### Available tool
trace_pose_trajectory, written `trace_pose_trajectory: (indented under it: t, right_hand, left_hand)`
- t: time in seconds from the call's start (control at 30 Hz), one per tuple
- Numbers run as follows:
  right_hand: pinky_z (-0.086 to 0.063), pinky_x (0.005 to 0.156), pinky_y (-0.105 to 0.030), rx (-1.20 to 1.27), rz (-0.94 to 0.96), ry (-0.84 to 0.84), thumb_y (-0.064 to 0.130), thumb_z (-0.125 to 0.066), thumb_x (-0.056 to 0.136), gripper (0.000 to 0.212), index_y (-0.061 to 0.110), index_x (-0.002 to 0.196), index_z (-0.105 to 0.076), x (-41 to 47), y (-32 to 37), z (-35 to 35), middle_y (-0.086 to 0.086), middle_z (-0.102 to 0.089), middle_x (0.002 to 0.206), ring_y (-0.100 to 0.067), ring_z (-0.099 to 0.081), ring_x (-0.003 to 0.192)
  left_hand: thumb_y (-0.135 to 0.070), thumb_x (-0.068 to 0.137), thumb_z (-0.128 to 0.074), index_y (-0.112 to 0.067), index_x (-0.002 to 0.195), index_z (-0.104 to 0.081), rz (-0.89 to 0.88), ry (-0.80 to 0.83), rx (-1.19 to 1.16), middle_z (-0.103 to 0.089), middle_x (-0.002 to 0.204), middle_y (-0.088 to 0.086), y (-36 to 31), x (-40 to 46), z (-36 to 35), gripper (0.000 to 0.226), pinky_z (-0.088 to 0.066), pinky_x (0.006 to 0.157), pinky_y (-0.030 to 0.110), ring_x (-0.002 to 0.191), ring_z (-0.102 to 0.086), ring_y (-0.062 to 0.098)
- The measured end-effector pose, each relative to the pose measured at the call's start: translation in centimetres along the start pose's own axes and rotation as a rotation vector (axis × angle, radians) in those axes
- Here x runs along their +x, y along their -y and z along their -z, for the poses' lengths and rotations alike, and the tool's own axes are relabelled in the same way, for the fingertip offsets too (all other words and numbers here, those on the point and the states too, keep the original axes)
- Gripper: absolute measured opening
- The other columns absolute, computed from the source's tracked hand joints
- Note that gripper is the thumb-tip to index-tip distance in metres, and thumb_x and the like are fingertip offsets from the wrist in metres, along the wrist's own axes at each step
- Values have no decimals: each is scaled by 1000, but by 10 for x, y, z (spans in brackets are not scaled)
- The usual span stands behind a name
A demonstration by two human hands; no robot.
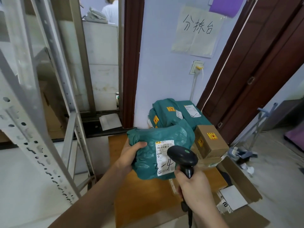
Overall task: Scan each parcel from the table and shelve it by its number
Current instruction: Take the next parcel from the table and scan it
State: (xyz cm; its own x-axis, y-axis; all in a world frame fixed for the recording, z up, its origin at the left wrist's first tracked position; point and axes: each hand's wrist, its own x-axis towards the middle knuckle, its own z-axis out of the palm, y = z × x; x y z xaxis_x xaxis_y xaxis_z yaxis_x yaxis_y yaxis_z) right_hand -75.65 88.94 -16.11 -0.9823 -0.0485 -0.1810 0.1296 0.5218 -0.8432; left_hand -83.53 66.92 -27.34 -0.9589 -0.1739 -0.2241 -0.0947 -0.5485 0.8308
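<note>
Right hand [195, 186] gripping scanner [182, 156], left hand [130, 153] holding green parcel [158, 150], above table [148, 195]

Two bare forearms in view, no sleeves visible up to frame edge. Left hand [130, 153] bare: no glove, no ring, no watch or band at wrist behind it. Right hand [194, 184] bare too, wrist behind it uncovered. Nails too small to judge. Rest of body out of frame.
</note>
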Motion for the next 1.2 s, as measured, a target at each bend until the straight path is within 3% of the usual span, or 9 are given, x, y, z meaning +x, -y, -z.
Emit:
trace_pose_trajectory:
  t: [0.27,0.43,0.63,0.83,0.97,1.07,1.2]
  right_hand:
    - [-43,46,-25,-45,141,153,23,-63,94,14,12,88,-57,-7,6,12,-2,-58,49,-10,-57,41]
    - [-43,43,-22,-39,311,263,18,-63,95,10,14,88,-57,-21,3,28,-12,-61,58,-10,-55,39]
    - [-50,50,-33,-45,421,453,22,-66,92,7,24,91,-60,-52,5,36,-10,-65,54,-18,-62,45]
    - [-47,47,-24,-80,513,663,21,-67,92,12,11,86,-64,-101,29,6,-7,-62,54,-11,-59,44]
    - [-43,58,-25,-65,524,727,22,-72,87,10,15,90,-66,-139,51,-25,-8,-65,70,-19,-64,69]
    - [-49,57,-27,-98,560,765,23,-76,83,15,18,94,-67,-170,66,-59,-7,-67,53,-18,-66,51]
    - [-53,55,-28,-64,606,807,28,-77,80,26,23,103,-66,-209,89,-110,-8,-67,52,-20,-64,42]
  left_hand:
    - [-11,81,-84,-17,131,-63,-46,-142,-20,-77,118,13,-4,-40,24,55,-63,81,43,104,-76,32]
    - [-21,72,-85,-14,136,-61,-142,-260,-5,-75,123,17,-5,-102,32,69,-56,101,59,112,-73,39]
    - [-19,73,-82,-8,136,-60,-289,-451,-82,-72,125,25,-8,-214,50,67,-60,88,51,111,-71,43]
    - [-24,70,-86,-6,143,-54,-428,-665,-163,-67,133,28,-16,-336,85,82,-59,92,54,121,-66,49]
    - [-23,72,-82,-6,142,-55,-507,-798,-194,-69,129,28,-33,-407,110,77,-61,89,53,116,-69,48]
    - [-22,72,-78,-5,138,-58,-543,-867,-211,-72,123,27,-47,-452,131,71,-64,79,48,107,-73,45]
    - [-24,68,-84,-4,141,-56,-586,-914,-200,-70,129,28,-71,-503,171,82,-62,83,49,115,-69,48]
